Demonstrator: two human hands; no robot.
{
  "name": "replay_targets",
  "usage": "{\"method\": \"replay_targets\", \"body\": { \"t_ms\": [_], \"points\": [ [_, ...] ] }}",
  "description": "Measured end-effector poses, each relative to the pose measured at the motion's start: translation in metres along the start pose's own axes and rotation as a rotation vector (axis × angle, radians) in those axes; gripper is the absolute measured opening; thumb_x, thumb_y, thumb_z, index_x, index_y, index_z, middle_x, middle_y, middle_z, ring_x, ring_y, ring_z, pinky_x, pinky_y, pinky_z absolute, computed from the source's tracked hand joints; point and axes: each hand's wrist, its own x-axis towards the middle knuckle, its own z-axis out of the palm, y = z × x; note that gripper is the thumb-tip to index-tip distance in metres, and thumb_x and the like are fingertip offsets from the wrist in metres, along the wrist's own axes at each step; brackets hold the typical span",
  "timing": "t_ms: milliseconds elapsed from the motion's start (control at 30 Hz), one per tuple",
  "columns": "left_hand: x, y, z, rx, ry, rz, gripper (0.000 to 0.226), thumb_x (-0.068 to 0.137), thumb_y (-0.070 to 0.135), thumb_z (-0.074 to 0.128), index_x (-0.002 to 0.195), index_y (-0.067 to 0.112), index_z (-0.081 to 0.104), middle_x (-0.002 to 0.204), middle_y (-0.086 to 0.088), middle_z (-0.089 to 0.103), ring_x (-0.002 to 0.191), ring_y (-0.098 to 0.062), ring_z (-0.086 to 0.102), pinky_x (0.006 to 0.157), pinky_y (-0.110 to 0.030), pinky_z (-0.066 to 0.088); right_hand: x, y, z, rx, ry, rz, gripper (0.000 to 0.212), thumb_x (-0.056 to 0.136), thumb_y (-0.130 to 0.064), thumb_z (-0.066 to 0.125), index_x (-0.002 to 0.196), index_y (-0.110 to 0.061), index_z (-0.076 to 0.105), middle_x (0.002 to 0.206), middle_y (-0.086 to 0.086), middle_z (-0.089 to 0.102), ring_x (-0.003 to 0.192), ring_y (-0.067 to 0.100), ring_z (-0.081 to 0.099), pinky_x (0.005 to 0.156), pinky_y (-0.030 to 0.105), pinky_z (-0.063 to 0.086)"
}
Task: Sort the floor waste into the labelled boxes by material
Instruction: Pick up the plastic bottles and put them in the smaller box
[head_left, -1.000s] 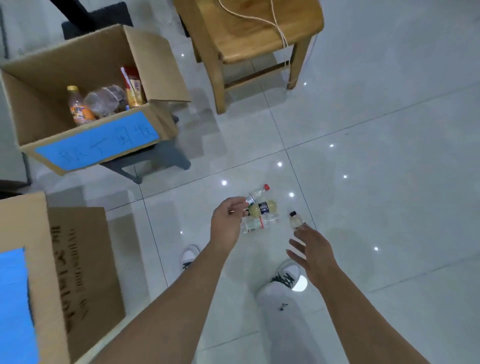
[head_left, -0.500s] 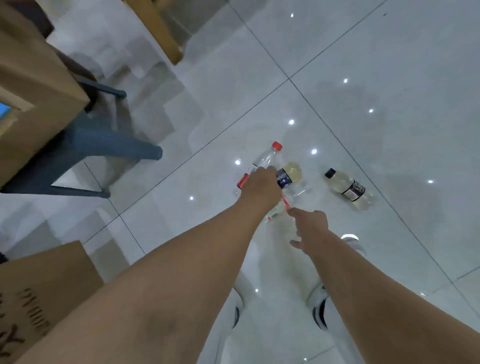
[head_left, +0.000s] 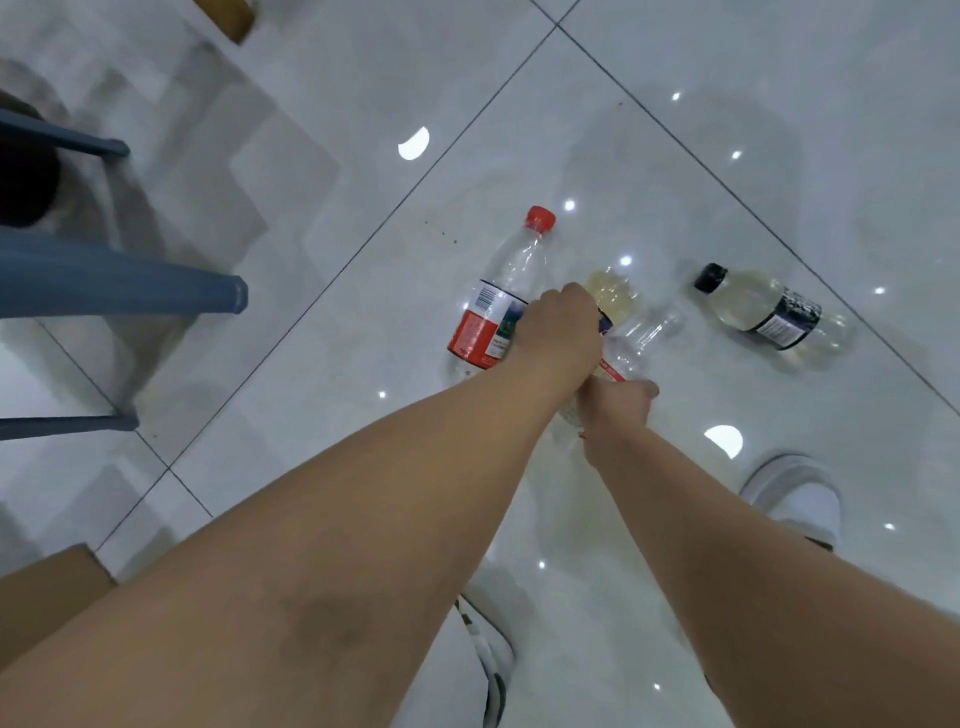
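Note:
Several plastic bottles lie on the white tile floor. A clear bottle with a red cap and red label (head_left: 496, 301) lies left of my left hand (head_left: 558, 335). That hand is closed over a bottle of yellowish liquid (head_left: 615, 296), hiding its dark label. Just below it, my right hand (head_left: 615, 410) is closed around the lower end of a crumpled clear bottle (head_left: 644, 332). A yellowish bottle with a black cap and dark label (head_left: 769, 312) lies apart to the right, untouched.
Blue stool legs (head_left: 156, 293) reach in from the left. A cardboard box corner (head_left: 52, 587) shows at the lower left, a wooden chair leg (head_left: 234, 21) at the top. My white shoes (head_left: 795, 499) stand close below the bottles.
The view has dropped closer to the floor. My left hand stays on the yellowish bottle, and my right hand has moved in and closed on the crumpled clear bottle.

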Motion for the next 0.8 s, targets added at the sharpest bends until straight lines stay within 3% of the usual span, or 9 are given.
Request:
{"method": "replay_targets", "body": {
  "t_ms": [67, 133, 233, 367, 433, 500, 600, 700, 800],
  "points": [
    [-0.014, 0.002, -0.01, -0.121, -0.02, -0.036, 0.046, 0.083, 0.029, 0.068, 0.116, 0.004, 0.048, 0.112, -0.016, 0.059, 0.101, -0.032, 0.06, 0.068, -0.033, 0.04, -0.015, -0.007, -0.019, -0.093, 0.026, -0.146, 0.066, 0.073, -0.024, 0.072, 0.124, -0.012, 0.032, 0.088, -0.001, 0.047, 0.077, 0.022, 0.05, 0.076, 0.035, 0.045],
    [-0.036, 0.008, -0.027, -0.22, -0.031, -0.061, 0.051, 0.081, 0.037, 0.068, 0.115, 0.005, 0.048, 0.107, -0.015, 0.06, 0.096, -0.031, 0.061, 0.066, -0.033, 0.043, -0.04, -0.019, -0.043, -0.197, 0.05, -0.274, 0.074, 0.077, -0.018, 0.077, 0.134, -0.008, 0.03, 0.091, 0.0, 0.052, 0.071, 0.012, 0.051, 0.069, 0.033, 0.044],
    [-0.08, 0.015, -0.066, -0.412, -0.017, -0.144, 0.052, 0.08, 0.039, 0.068, 0.116, 0.008, 0.049, 0.106, -0.011, 0.063, 0.094, -0.03, 0.063, 0.07, -0.033, 0.05, -0.101, -0.043, -0.073, -0.296, 0.043, -0.36, 0.075, 0.078, -0.016, 0.078, 0.135, -0.008, 0.03, 0.109, 0.008, 0.056, 0.076, 0.015, 0.057, 0.068, 0.032, 0.049],
    [-0.154, 0.015, -0.15, -0.74, 0.056, -0.252, 0.055, 0.081, 0.038, 0.069, 0.126, 0.014, 0.051, 0.113, -0.002, 0.064, 0.1, -0.023, 0.063, 0.081, -0.032, 0.051, -0.211, -0.085, -0.08, -0.352, -0.022, -0.481, 0.071, 0.078, -0.016, 0.078, 0.133, -0.01, 0.034, 0.094, -0.004, 0.055, 0.075, 0.006, 0.057, 0.068, 0.028, 0.049],
    [-0.192, 0.005, -0.199, -0.9, 0.146, -0.293, 0.06, 0.08, 0.039, 0.071, 0.131, 0.017, 0.049, 0.117, 0.0, 0.064, 0.102, -0.02, 0.064, 0.088, -0.036, 0.054, -0.27, -0.107, -0.071, -0.34, -0.081, -0.546, 0.067, 0.079, -0.013, 0.078, 0.132, -0.012, 0.036, 0.092, -0.008, 0.054, 0.078, 0.003, 0.057, 0.063, 0.022, 0.046],
    [-0.229, -0.011, -0.252, -1.043, 0.243, -0.313, 0.062, 0.079, 0.04, 0.072, 0.132, 0.021, 0.048, 0.114, 0.003, 0.065, 0.1, -0.017, 0.065, 0.085, -0.037, 0.056, -0.331, -0.127, -0.055, -0.349, -0.168, -0.616, 0.063, 0.079, -0.011, 0.078, 0.129, -0.013, 0.041, 0.099, -0.004, 0.059, 0.083, 0.003, 0.06, 0.064, 0.02, 0.047],
    [-0.283, -0.043, -0.333, -1.211, 0.39, -0.326, 0.055, 0.08, 0.036, 0.073, 0.128, 0.023, 0.049, 0.102, 0.012, 0.063, 0.092, -0.011, 0.064, 0.07, -0.024, 0.053, -0.423, -0.148, -0.022, -0.362, -0.328, -0.724, 0.057, 0.079, -0.012, 0.078, 0.13, -0.014, 0.051, 0.11, 0.003, 0.067, 0.091, 0.01, 0.067, 0.073, 0.025, 0.055],
    [-0.336, -0.083, -0.411, -1.298, 0.576, -0.332, 0.052, 0.081, 0.033, 0.074, 0.126, 0.024, 0.05, 0.103, 0.012, 0.063, 0.091, -0.007, 0.063, 0.07, -0.018, 0.048, -0.512, -0.161, 0.021, -0.419, -0.474, -0.829, 0.047, 0.081, -0.014, 0.077, 0.124, -0.018, 0.059, 0.107, 0.0, 0.072, 0.093, 0.012, 0.071, 0.081, 0.031, 0.059],
    [-0.382, -0.128, -0.475, -1.36, 0.729, -0.342, 0.042, 0.083, 0.031, 0.074, 0.117, 0.03, 0.05, 0.096, 0.021, 0.059, 0.089, -0.001, 0.061, 0.069, -0.016, 0.045, -0.589, -0.165, 0.068, -0.424, -0.594, -0.876, 0.05, 0.083, -0.016, 0.076, 0.125, -0.022, 0.05, 0.106, -0.008, 0.069, 0.092, 0.002, 0.069, 0.073, 0.021, 0.056]
  ]
}}
